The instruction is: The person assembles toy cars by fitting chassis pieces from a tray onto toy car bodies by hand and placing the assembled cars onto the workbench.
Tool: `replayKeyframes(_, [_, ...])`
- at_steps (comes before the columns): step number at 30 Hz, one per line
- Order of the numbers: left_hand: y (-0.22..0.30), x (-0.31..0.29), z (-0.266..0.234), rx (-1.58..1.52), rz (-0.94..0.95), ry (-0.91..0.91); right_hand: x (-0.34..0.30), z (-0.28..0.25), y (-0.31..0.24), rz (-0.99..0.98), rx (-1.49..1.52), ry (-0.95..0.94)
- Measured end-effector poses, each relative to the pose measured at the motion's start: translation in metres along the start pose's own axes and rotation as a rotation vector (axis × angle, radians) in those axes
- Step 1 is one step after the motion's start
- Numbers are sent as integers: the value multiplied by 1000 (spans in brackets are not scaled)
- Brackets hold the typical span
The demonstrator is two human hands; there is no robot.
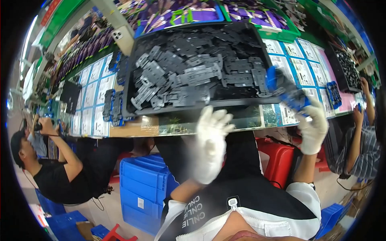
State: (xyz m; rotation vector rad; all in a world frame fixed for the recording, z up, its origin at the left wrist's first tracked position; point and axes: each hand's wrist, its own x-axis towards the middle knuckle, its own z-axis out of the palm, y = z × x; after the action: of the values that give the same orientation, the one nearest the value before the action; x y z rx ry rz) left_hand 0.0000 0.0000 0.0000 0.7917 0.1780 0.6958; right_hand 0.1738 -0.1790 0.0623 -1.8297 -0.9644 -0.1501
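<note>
Black-and-white top point(257, 197) nearest; beyond, the gloved left hand point(210, 140) spreads empty fingers. Right-hand fingers point(315, 107) pinch a blurred blue-and-black part point(292, 95) by its near end, right of the black bin point(241, 103), presumably centred for either hand's reach.

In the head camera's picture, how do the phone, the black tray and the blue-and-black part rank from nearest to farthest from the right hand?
From the right hand:
1. Blue-and-black part: at its fingers, blurred.
2. Black tray: to the left of the part.
3. Phone: beyond the tray's far left corner.
</note>
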Motion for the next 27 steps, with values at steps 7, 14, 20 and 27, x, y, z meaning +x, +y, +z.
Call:
replayKeyframes(7, [15,-12,-9,-392,146,207,-1,103,-52,-198,-14,-525])
replayKeyframes(14, [53,-26,-49,-510,142,398,62,145,-69,-533,-181,-359])
replayKeyframes(20, [59,-24,-59,-383,65,433,82,171,-57,-593,-439,-526])
replayKeyframes(27, [63,-18,-63,-430,-6,441,109,141,-62,-656,-366,-316])
